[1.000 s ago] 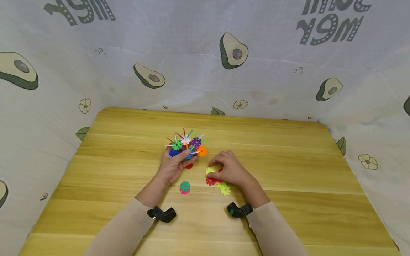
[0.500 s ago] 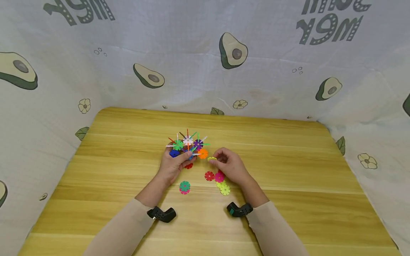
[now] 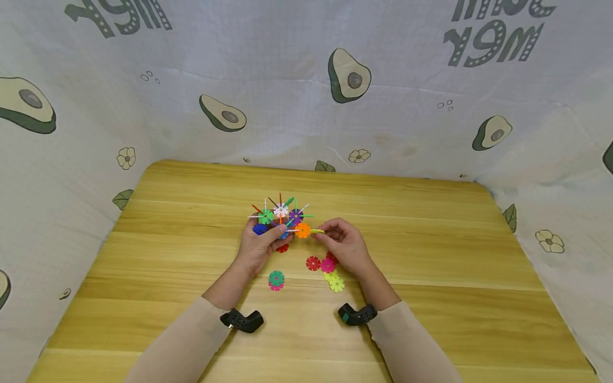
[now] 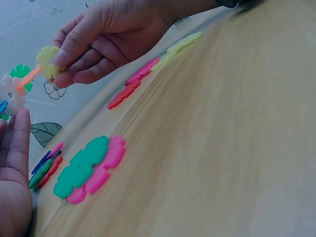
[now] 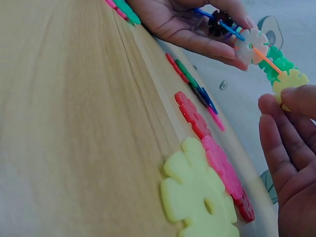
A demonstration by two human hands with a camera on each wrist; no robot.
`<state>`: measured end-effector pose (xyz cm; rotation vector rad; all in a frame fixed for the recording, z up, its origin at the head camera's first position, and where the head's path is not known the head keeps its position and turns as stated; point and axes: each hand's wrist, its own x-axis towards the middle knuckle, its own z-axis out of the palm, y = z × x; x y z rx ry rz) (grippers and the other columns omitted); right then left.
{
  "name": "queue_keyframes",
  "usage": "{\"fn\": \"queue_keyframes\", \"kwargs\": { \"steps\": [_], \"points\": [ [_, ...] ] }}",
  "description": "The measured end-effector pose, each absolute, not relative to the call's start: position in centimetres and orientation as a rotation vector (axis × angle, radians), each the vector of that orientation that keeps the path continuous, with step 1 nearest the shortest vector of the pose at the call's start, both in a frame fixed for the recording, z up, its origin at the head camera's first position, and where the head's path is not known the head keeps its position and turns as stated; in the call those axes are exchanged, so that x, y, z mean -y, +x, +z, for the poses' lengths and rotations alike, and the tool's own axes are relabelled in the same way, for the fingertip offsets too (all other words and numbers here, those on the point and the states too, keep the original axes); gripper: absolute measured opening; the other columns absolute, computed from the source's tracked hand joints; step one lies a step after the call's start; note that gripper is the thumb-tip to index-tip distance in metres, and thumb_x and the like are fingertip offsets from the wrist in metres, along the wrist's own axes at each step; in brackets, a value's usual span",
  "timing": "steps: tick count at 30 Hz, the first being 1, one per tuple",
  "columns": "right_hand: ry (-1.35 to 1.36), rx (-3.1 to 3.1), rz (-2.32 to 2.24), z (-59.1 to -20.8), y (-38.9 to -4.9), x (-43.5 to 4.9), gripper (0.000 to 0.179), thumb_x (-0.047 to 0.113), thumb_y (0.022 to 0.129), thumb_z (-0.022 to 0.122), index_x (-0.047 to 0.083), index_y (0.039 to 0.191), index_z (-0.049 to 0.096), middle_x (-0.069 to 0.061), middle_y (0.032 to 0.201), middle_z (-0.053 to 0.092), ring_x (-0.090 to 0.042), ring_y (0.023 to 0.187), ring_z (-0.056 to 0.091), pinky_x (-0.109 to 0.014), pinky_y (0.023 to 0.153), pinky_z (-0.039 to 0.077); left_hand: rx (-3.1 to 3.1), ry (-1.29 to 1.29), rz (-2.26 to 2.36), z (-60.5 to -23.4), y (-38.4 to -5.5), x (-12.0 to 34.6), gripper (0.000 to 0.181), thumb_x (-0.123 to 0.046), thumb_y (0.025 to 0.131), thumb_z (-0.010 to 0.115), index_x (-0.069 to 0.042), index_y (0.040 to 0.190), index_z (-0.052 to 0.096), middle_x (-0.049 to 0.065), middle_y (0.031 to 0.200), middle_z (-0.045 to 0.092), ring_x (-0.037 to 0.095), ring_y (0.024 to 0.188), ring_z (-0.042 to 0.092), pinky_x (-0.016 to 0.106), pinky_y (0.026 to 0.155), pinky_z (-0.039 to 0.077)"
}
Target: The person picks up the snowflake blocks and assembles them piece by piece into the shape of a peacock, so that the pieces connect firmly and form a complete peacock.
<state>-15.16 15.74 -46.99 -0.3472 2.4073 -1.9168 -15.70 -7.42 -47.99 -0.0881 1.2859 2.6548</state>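
My left hand (image 3: 258, 247) grips a cluster of joined plastic snowflake discs above the table. A green disc (image 3: 265, 216), a white disc (image 3: 281, 210) and a purple disc (image 3: 296, 215) face up in it, with other discs standing edge-on between them. On the cluster's right side is an orange disc (image 3: 302, 230). My right hand (image 3: 346, 244) pinches a yellow snowflake disc (image 4: 48, 61) between thumb and fingers. In both wrist views its rim meets the orange disc's edge; whether the slots are interlocked I cannot tell. The left palm hides part of the cluster.
Loose discs lie on the wooden table (image 3: 431, 239): a teal disc (image 3: 276, 278) over a pink one, a red disc (image 3: 313, 263), a magenta disc (image 3: 328, 265) and yellow discs (image 3: 337, 284). More lie beyond the left hand, including a red disc (image 3: 282, 248). A printed cloth hangs behind.
My right hand has lifted the yellow disc from the loose discs and brought it up and left to the orange disc. The left hand's cluster has shifted slightly right.
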Motion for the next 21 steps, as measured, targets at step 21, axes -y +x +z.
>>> {"fn": "queue_keyframes", "kwargs": {
  "steps": [21],
  "points": [
    [-0.43,-2.429,-1.963,-47.02,-14.95,-15.25,0.011,-0.002,0.096,0.066,-0.004,0.107,0.063,-0.025,0.117,0.073,-0.004,0.097,0.073,-0.02,0.085,0.061,-1.279,-0.073,2.649,-48.02,-15.7,7.51,0.048,0.015,0.094,0.058,-0.01,0.13,0.039,0.007,0.11,0.065,0.016,0.097,0.075,0.036,0.08,0.065]
  ]
}}
